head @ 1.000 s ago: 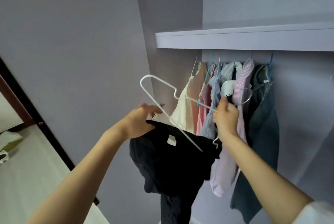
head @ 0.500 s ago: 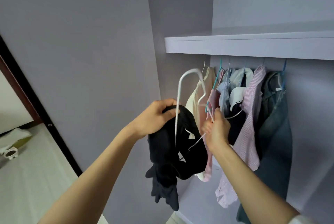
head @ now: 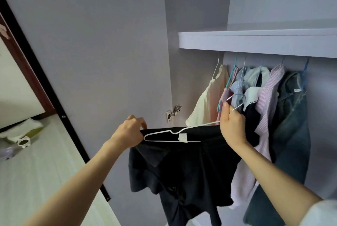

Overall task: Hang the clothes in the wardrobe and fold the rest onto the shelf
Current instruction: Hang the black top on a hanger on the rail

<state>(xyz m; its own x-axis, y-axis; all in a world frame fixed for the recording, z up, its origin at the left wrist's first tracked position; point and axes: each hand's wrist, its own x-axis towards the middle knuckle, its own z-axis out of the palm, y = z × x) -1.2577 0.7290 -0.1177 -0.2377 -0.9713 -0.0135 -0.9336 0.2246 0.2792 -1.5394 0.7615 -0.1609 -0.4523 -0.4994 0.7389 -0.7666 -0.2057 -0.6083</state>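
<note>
Left hand (head: 130, 133) pinching top-left edge of black garment (head: 179, 169), fingers curled over the cloth just beside the left end of white wire hanger (head: 165, 136). Right hand (head: 232, 128) gripping the hanger's right end w/ the garment's top-right edge bunched under the fingers, thumb pointing up; hanger hook poking out above the fist, close to the hung clothes. Holding the garment stretched roughly level btwn both hands, in front of the open wardrobe and below the shelf (head: 255, 43); hanger lying across its top edge, white label (head: 182, 138) showing behind the lower wire. Rest of the black cloth drooping down in folds, a collar-like flap hanging at left, bottom running out of frame. Hanging behind, under the shelf, L to R: cream top (head: 209, 101), pink piece on teal hanger (head: 227, 87), light-blue item (head: 238, 90), white-collared dark piece (head: 252, 98), pink striped shirt (head: 268, 101), denim jeans (head: 291, 134) on blue hanger. Rail itself hidden behind the shelf's front edge. Metal hinge (head: 174, 111) sitting on the inner side panel, left of the cream top. Wardrobe door (head: 91, 52) standing open at left, dark strip running along its edge. Further left, light floor w/ small white object (head: 23, 142) and pale cloth heap (head: 23, 129); too blurred to ID.
</note>
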